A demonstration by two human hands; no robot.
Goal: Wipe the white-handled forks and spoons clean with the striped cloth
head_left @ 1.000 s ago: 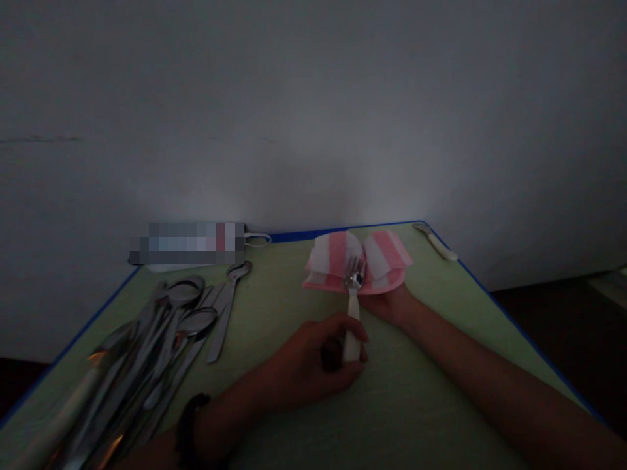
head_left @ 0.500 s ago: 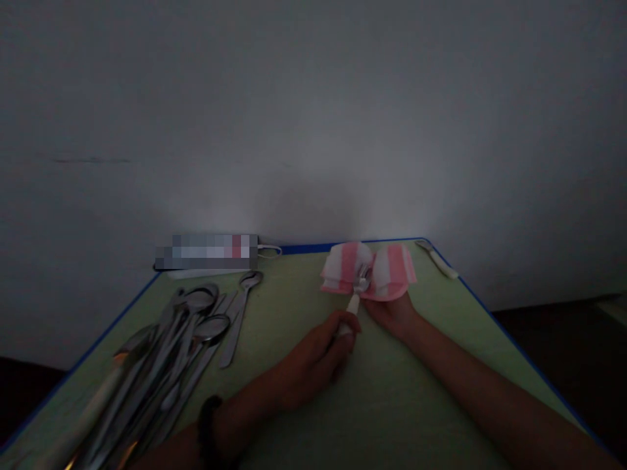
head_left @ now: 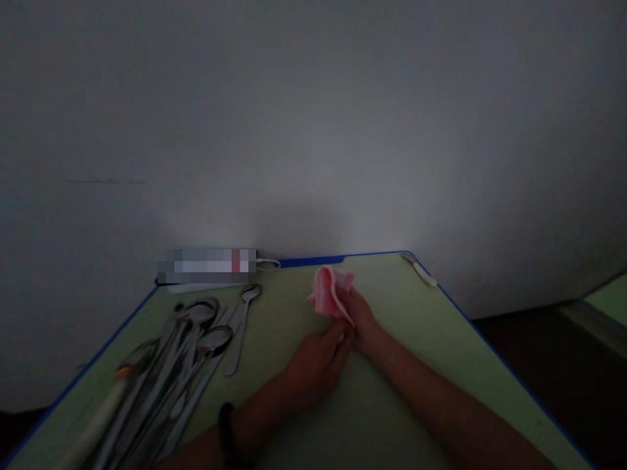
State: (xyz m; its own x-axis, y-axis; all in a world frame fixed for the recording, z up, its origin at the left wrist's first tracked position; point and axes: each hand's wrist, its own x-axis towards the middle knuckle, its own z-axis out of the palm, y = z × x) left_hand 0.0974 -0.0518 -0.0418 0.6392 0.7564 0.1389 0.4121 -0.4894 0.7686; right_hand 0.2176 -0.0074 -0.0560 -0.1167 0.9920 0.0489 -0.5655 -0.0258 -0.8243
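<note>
A pink-and-white striped cloth (head_left: 326, 290) is folded over above the middle of the table, hiding the head of the fork that showed in the earlier view. My right hand (head_left: 361, 318) is closed round the cloth from the right side. Just below it, my left hand (head_left: 318, 359) is closed on the fork's handle, of which only a pale bit shows between the fingers. The two hands touch or nearly touch at the cloth's lower edge. A dark band circles my left wrist.
Several spoons and other metal cutlery (head_left: 166, 372) lie heaped on the left of the green table (head_left: 392, 405). One spoon (head_left: 242, 326) lies at the heap's right. Another fork (head_left: 420, 269) with a pale handle rests at the far right corner. A blurred-out box (head_left: 208, 266) stands against the wall.
My right hand has folded the cloth, which lay spread behind the fork's tines, over the fork. Both hands have come closer together, and the fork's head is now covered.
</note>
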